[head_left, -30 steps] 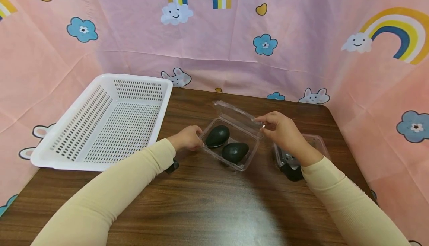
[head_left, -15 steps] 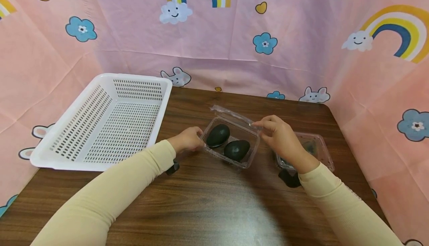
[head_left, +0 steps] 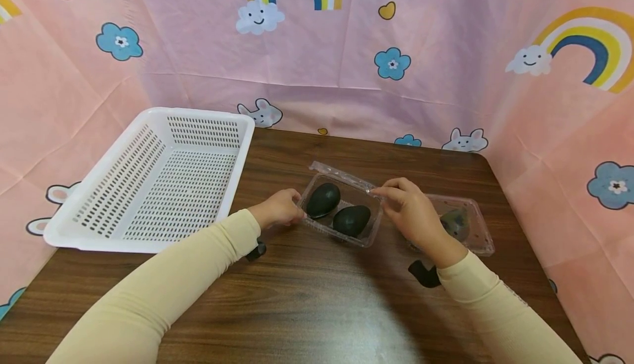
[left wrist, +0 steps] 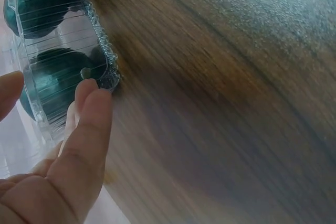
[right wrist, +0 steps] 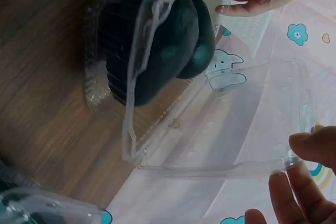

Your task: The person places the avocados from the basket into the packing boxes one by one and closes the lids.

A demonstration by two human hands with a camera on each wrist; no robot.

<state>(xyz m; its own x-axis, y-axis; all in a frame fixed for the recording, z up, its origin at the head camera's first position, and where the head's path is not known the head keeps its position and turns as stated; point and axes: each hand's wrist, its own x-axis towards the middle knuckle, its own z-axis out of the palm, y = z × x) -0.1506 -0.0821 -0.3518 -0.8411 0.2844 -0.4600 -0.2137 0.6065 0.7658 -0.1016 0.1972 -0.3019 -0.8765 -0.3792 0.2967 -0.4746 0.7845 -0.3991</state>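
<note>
A clear plastic clamshell, lid raised, stands mid-table with two dark green avocados in it. My left hand holds its left end. In the left wrist view the fingers lie along the clear wall and the thumb is near the rim. My right hand pinches the corner of the raised lid between thumb and fingertips; the right wrist view shows this grip near the lid's outer edge. The right hand and wrist partly hide a second clear container with a mottled green item inside.
A large white perforated basket stands at the left of the brown wooden table. Patterned cloth hangs behind the table and on both sides. Black straps show at both wrists.
My right hand has tilted the lid and moved slightly left and toward me. The clamshell has shifted a little to the right. More of the second container shows. The left hand stays at the clamshell's end.
</note>
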